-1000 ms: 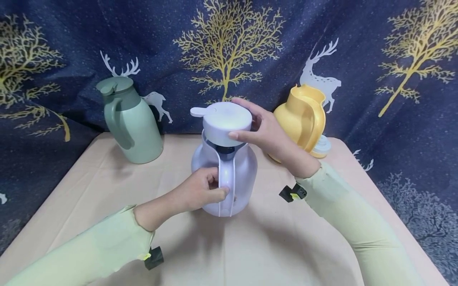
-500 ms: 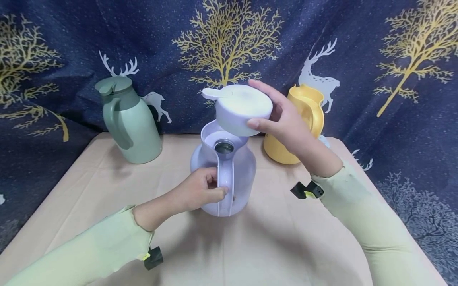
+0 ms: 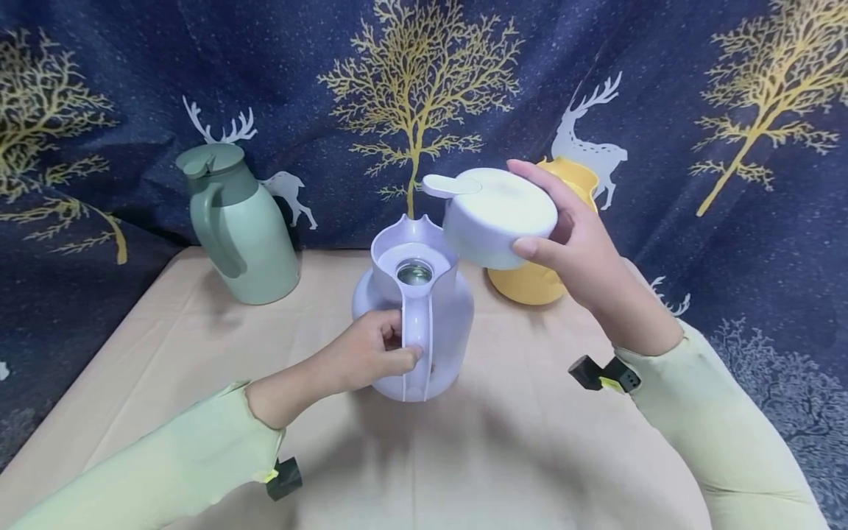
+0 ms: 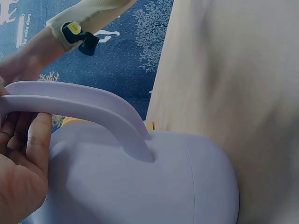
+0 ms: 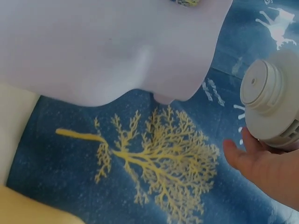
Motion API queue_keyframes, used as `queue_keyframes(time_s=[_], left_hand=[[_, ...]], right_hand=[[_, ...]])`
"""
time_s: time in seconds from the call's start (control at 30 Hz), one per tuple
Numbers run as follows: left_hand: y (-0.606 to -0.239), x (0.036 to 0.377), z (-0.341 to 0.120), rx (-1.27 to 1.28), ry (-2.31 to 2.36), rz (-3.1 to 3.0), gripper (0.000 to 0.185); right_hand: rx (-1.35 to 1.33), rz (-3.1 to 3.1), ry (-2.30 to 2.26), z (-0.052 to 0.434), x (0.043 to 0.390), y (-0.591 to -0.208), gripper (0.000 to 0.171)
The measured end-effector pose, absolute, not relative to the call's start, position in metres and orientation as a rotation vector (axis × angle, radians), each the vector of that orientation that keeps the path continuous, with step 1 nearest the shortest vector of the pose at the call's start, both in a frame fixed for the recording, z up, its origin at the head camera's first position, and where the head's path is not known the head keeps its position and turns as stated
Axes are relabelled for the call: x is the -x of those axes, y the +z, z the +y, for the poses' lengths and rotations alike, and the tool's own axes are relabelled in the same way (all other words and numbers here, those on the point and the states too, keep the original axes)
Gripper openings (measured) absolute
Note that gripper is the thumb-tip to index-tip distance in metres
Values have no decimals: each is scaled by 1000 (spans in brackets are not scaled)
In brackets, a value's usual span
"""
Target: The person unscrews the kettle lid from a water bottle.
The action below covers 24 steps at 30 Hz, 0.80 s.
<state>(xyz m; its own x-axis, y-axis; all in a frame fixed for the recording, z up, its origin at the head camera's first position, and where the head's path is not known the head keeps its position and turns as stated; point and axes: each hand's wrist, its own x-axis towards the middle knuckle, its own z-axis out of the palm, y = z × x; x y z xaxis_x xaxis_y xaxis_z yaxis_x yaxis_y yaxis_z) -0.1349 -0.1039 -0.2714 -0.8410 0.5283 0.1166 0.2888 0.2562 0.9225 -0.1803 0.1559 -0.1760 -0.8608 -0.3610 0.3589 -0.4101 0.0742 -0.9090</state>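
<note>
Lilac jug and lid: smooth matt plastic (shiny metal mouth); backdrop printed cloth.

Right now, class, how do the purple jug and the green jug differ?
The purple jug is open, its lid held by the right hand; the green jug is lidded. The left hand grips the purple jug's handle; the green jug stands untouched. Both stand upright on the table.

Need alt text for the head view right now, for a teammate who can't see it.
The right hand holds a lilac lid lifted off, up and to the right of the open lilac jug, whose handle the left hand grips. A green jug and a yellow jug stand behind on the beige table.
</note>
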Motion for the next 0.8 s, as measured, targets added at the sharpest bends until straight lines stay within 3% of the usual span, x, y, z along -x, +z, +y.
queue_keyframes(time_s=[0.33, 0.6, 0.8], left_hand=[[-271, 135, -103, -762, 1621, 2314, 26], [-270, 135, -103, -758, 1618, 2325, 24], [-271, 134, -102, -721, 1600, 2322, 26]], right_hand=[[-980, -2089, 2108, 200, 186, -209, 76], [-1070, -2208, 1966, 229, 183, -238, 83], [-1106, -2370, 2001, 238, 183, -264, 75]])
